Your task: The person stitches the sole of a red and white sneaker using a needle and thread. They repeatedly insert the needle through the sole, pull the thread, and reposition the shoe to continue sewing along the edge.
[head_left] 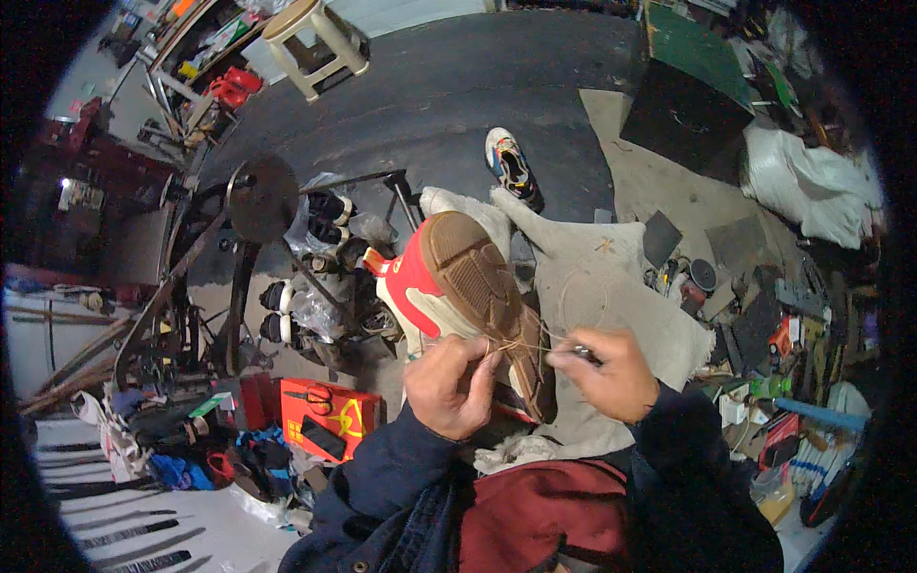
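A red and cream sneaker rests on my lap with its brown rubber sole turned up. Thin tan thread crosses the front part of the sole and loops over the cloth to the right. At the sole's left edge, my left hand pinches the thread between thumb and forefinger. My right hand, just right of the shoe, is closed round a small dark-handled tool, seemingly an awl, whose thin metal shaft points toward the sole. Most of its handle is hidden in my fingers.
A pale, worn cloth covers my knees. Ahead on the floor stands another sneaker. A black metal machine frame rises at left, near a red box bearing scissors and a phone. Tools and scraps crowd the right.
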{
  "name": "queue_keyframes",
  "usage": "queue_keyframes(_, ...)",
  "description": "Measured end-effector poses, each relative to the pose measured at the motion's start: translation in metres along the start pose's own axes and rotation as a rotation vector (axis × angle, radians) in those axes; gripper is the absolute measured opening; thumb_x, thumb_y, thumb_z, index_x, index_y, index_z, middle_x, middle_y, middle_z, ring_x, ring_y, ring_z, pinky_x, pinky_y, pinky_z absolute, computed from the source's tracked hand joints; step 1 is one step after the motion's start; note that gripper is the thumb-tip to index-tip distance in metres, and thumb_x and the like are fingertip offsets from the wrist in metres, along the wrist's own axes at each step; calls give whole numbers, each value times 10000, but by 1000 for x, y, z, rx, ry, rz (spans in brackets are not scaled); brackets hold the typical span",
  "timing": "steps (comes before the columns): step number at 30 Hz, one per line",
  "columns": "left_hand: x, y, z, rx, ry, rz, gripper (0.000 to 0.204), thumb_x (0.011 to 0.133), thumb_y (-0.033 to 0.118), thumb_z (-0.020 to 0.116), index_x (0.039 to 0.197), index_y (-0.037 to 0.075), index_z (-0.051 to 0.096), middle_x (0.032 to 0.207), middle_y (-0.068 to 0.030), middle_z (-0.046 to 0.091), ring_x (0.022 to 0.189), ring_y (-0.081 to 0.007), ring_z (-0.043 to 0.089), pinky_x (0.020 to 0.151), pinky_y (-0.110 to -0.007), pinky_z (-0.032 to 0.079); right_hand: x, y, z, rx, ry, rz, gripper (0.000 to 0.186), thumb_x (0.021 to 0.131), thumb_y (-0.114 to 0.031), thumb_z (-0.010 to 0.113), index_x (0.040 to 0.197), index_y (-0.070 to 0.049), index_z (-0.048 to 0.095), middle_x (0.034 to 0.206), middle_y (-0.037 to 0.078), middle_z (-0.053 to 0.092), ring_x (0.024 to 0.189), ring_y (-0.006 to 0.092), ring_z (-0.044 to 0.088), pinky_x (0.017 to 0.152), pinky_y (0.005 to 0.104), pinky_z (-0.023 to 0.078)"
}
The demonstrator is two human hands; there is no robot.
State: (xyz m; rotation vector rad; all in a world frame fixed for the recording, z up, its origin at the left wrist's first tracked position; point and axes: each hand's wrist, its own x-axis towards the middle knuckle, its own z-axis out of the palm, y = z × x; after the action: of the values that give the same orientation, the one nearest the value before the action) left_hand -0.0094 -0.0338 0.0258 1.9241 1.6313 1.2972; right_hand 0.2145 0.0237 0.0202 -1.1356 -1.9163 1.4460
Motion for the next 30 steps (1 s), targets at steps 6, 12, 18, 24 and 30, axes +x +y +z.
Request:
queue_keyframes(6, -1, -3, 3, -41, -2, -9, 130, 784, -23, 716, 888, 31, 658, 668, -121, 569, 547, -270, 573, 511, -342, 438, 9, -13, 2, 916, 68, -122, 210, 1018, -214, 563, 966, -24, 637, 1162, 182, 693, 859, 205, 683, 679, 282, 529)
queue_keyframes(12, 1, -3, -3, -21, -18, -7, 126, 789, -23, 708, 893, 32, 663, 675, -119, 570, 553, -274, 575, 516, -343, 440, 23, -21, 5, 562, 23, 108, 212, 979, -206, 636, 961, 6, 641, 895, 106, 675, 701, 101, 619, 606, 209, 489)
queue_keyframes(18, -3, -2, -10, -206, 24, -84, 108, 875, -17, 650, 973, 6, 688, 746, -117, 643, 597, -207, 612, 584, -307, 491, 15, -8, 46, -41, 58, 6, 360, 751, -177, 892, 848, -33, 577, 686, -4, 581, 580, 31, 480, 549, 222, 450)
queue_keyframes(24, 17, -40, -65, -694, 406, -463, 292, 1034, 315, 544, 1006, 40, 636, 608, 35, 459, 497, -58, 373, 460, -243, 282, 15, -6, 50, 22, 128, 21, 421, 732, -180, 906, 824, -53, 516, 653, -19, 516, 575, 23, 423, 498, 222, 386)
queue_keyframes(30, 42, -139, -139, -988, 360, -492, 254, 1027, 312, 549, 1107, 72, 578, 556, 64, 252, 443, -60, 248, 395, -263, 276, 18, 1, 56, 29, 108, -40, 393, 751, -154, 888, 777, -54, 509, 646, -10, 509, 581, 32, 422, 497, 222, 378)
